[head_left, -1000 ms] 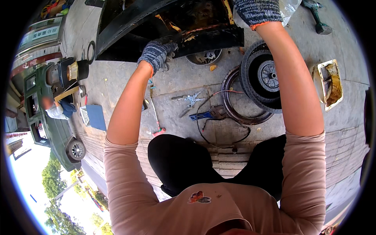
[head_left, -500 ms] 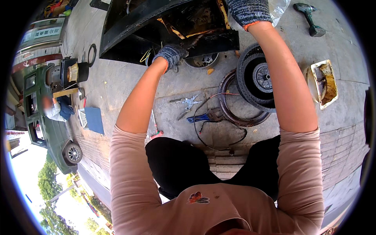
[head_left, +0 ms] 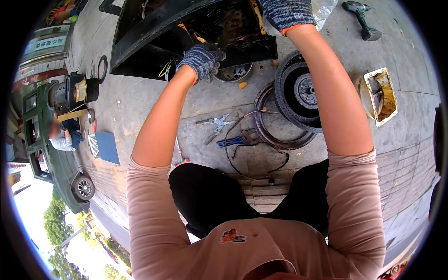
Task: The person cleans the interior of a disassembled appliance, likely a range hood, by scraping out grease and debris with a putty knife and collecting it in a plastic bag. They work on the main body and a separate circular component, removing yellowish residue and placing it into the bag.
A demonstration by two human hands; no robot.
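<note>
Here, the left hand (head_left: pixel 200 61) curls, back upward, at the black housing (head_left: pixel 252 50).

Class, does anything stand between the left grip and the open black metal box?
Nothing visible beyond the knitted glove. The left grip is at the near edge of the open black metal box; the metal bowl sits right of the grip, not between them.
</note>
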